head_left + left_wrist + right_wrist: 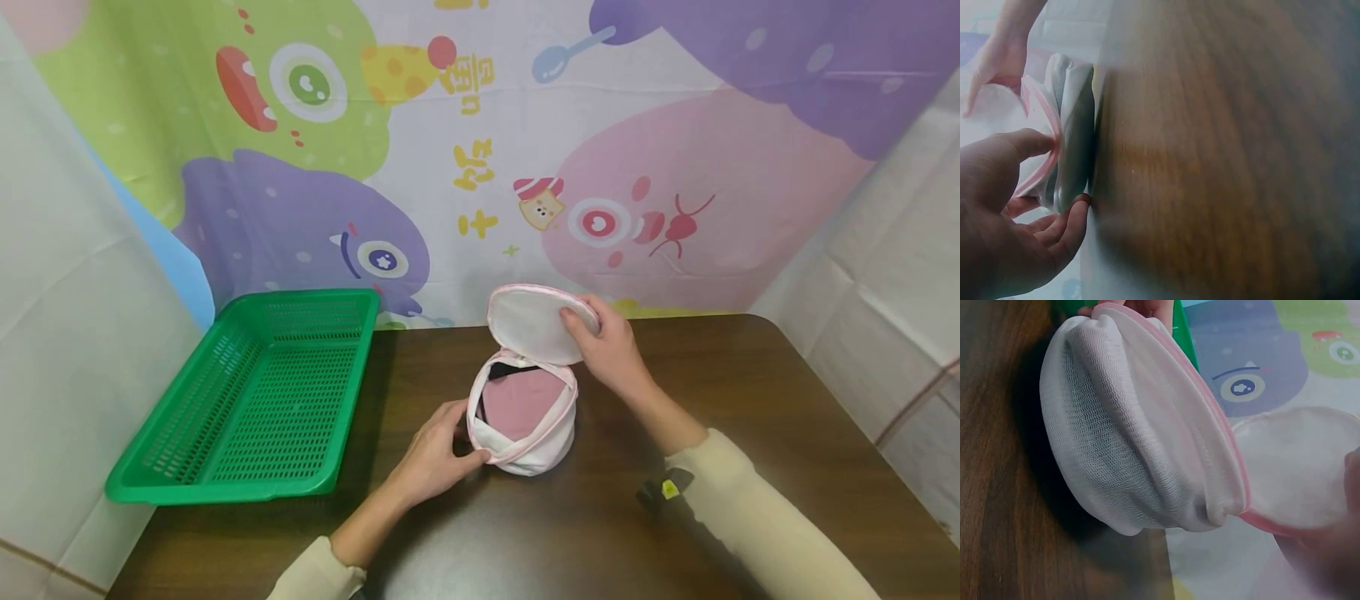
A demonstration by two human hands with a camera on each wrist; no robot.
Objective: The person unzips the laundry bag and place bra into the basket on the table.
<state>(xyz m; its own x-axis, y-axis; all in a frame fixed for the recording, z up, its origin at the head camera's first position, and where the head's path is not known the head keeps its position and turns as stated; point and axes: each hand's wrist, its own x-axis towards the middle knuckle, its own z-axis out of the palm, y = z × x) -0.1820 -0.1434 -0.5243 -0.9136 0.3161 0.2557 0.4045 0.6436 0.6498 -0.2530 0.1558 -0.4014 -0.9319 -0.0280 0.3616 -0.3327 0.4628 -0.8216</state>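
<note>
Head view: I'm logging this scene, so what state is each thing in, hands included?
White mesh bag with pink trim: unzipped, mouth open
Round white fabric lid with pink edging: raised, attached at the bag's far rim
Pink fabric: inside the bag, partly visible
Green perforated plastic basket: right way up, open-topped
Left hand: grips the bag, thumb on its rim
Right hand: pinches the lid's edge

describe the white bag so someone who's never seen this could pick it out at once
On the brown table, start at the green basket and move right in the head view. There the left hand holds a white mesh bag with pink edging, the right hand its raised lid. Unlike the rectangular basket, the bag is soft and round, with a pink item inside.
</note>
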